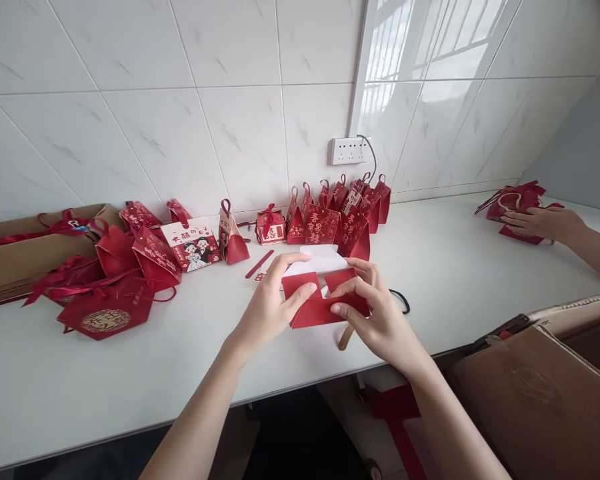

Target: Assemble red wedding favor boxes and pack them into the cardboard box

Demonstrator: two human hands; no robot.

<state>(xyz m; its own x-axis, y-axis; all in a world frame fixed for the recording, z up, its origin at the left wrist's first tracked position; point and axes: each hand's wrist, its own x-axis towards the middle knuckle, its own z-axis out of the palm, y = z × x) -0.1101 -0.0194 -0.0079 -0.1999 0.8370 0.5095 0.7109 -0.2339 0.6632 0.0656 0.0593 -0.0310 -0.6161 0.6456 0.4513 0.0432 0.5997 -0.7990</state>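
Observation:
Between my two hands is a red paper gift box [307, 312], part-folded, with its white inner flap [316, 259] raised at the back. My left hand [275, 297] grips its left side, thumb on the red panel and fingers behind. On the right, my right hand [373, 310] pinches the front panel and a side flap, with the thumb at the front edge. A gap in the middle shows the pale inside. Just behind lie a thin red strip [259, 265] and a small printed tag [260, 276], partly hidden by my left hand.
Finished red gift boxes [323, 223] stand along the tiled wall. Red bags [113, 303] and an open cardboard box [40, 263] are at left. Another person's hand [535, 223] rests on a red bag [517, 200] at far right. A large carton [535, 393] stands at the lower right.

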